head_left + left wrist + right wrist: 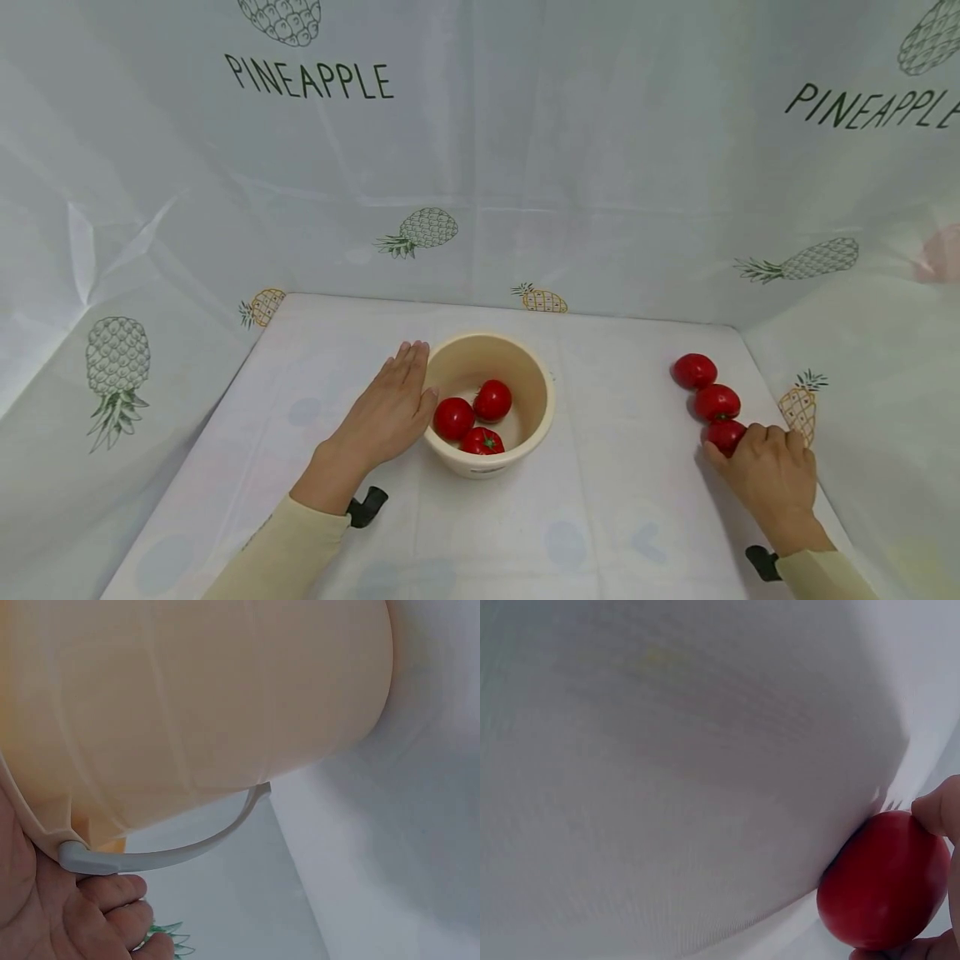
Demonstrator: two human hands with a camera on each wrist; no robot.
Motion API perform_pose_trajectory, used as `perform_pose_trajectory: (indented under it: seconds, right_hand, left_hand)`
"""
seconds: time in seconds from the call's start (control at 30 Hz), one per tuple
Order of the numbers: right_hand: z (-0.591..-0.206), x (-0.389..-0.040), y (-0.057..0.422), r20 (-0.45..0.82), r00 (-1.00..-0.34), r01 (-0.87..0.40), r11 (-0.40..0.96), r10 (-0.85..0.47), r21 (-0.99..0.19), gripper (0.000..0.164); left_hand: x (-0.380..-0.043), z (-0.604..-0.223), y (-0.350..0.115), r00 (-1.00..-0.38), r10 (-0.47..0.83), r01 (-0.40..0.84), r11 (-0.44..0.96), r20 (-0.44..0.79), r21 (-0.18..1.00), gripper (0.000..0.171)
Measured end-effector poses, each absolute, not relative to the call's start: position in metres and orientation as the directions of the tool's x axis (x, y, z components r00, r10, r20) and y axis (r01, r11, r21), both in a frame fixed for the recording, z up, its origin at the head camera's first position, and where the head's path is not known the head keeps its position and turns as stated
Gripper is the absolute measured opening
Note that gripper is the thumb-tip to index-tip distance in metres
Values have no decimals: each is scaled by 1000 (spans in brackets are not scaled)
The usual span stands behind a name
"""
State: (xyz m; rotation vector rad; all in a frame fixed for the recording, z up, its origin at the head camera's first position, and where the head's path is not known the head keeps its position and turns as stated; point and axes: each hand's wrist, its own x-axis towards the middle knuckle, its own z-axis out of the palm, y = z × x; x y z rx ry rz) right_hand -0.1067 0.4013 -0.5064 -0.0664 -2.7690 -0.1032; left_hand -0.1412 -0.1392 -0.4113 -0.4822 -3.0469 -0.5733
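Note:
A cream bucket [538,400] stands mid-table with three red tomatoes [492,401] inside. My left hand [393,404] rests against the bucket's left rim, fingers fairly straight. In the left wrist view the bucket's side [217,690] fills much of the picture, and its grey handle [172,859] hangs by the fingers. On the right, my right hand [772,475] grips the nearest tomato [724,436] of a row of three. The right wrist view shows that tomato [885,881] between thumb and fingers, low at the table surface. Beyond it lie the middle tomato [717,402] and the far tomato [694,371].
A pale cloth [600,500] covers the table. Behind it and at both sides hang sheets [600,167] printed with pineapples; the right sheet runs close beside my right hand. Black straps [367,507] sit at both wrists.

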Motion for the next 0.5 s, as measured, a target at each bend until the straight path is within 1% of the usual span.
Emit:
perform_pose_trajectory:
  seconds: [0.23, 0.37, 0.5]
  right_hand:
    - [-512, -107, 395, 398, -917, 22, 992, -31, 127, 68]
    - [-514, -108, 389, 407, -913, 9, 995, -33, 101, 66]
    - [-515, -108, 383, 453, -889, -35, 995, -73, 91, 65]
  left_hand:
    - [-142, -412, -140, -951, 303, 306, 886, 64, 348, 72]
    - [-142, -413, -140, -950, 304, 308, 885, 68, 350, 72]
    - [-142, -413, -140, -950, 304, 308, 884, 68, 352, 72]
